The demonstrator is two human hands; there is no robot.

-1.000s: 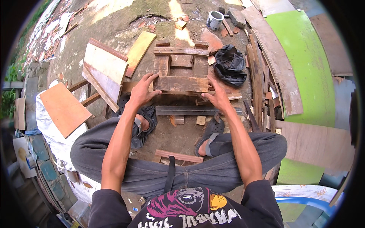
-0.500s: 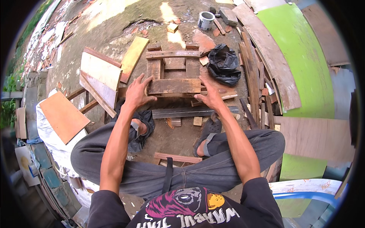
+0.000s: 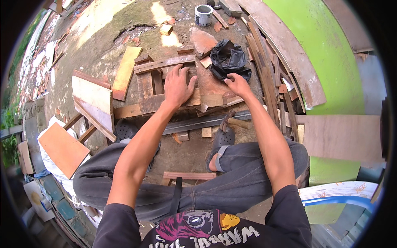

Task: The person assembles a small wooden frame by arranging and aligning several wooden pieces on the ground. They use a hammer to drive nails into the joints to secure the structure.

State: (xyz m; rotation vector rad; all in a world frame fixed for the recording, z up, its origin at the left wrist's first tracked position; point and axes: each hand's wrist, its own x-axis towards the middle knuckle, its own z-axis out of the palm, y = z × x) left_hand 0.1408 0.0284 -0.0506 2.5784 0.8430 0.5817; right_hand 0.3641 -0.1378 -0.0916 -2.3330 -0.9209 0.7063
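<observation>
1. The wooden frame [image 3: 147, 89], built of brown slats, rests on the ground ahead of the person's lap, turned at an angle.
2. The left hand [image 3: 178, 87] lies over the frame's middle, palm down, thumb held apart from the loosely spread fingers.
3. The right hand [image 3: 239, 85] is at the near edge of the black plastic bag [image 3: 227, 58], its fingers bent; whether they pinch the plastic I cannot tell.
4. Just beyond the frame and left of the bag lies a reddish stone slab [image 3: 202, 41].
5. Left of the frame lies a yellowish plank [image 3: 127, 72].
6. Nearer the lap, a dark beam [image 3: 190, 122] lies crosswise, with a hammer [image 3: 239, 123] by its right part, next to the right shoe [image 3: 224, 138].
7. Farther off stands a metal can [image 3: 203, 17]; to the far right is a bright green panel [image 3: 318, 53].
</observation>
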